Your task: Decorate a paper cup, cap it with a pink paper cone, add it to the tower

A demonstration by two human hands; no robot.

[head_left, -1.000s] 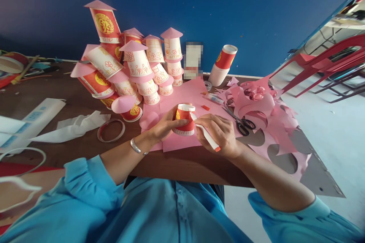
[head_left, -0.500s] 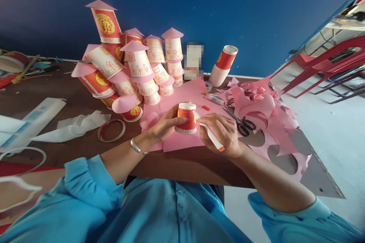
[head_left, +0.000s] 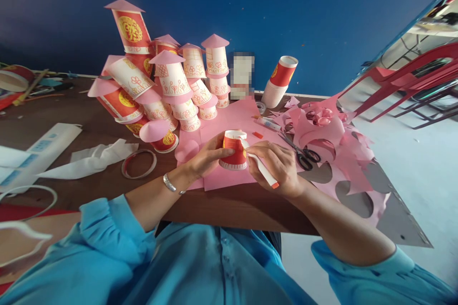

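Observation:
My left hand [head_left: 211,153] is closed round a red and white paper cup [head_left: 234,145], its thumb across the front. The cup stands narrow end up, with short lines along its white lower band. In my right hand [head_left: 277,164] is a white marker [head_left: 263,170] with an orange-red end. Its tip meets the cup's upper right side, near the white band. Beneath both hands lie sheets of pink paper [head_left: 229,178]. A small orange-red cap [head_left: 257,135] rests on the paper behind my right hand.
Stacked decorated cups with pink cone roofs [head_left: 171,76] stand at the back left. A plain cup stack [head_left: 275,90] leans by the wall. Black-handled scissors [head_left: 306,157], a glue bottle [head_left: 268,124] and pink scraps [head_left: 350,162] lie right. A tape roll [head_left: 139,164] lies left.
The marker's tip has shifted slightly up and left on the cup, towards its upper white band. My right hand moved a little with it; my left hand keeps its hold.

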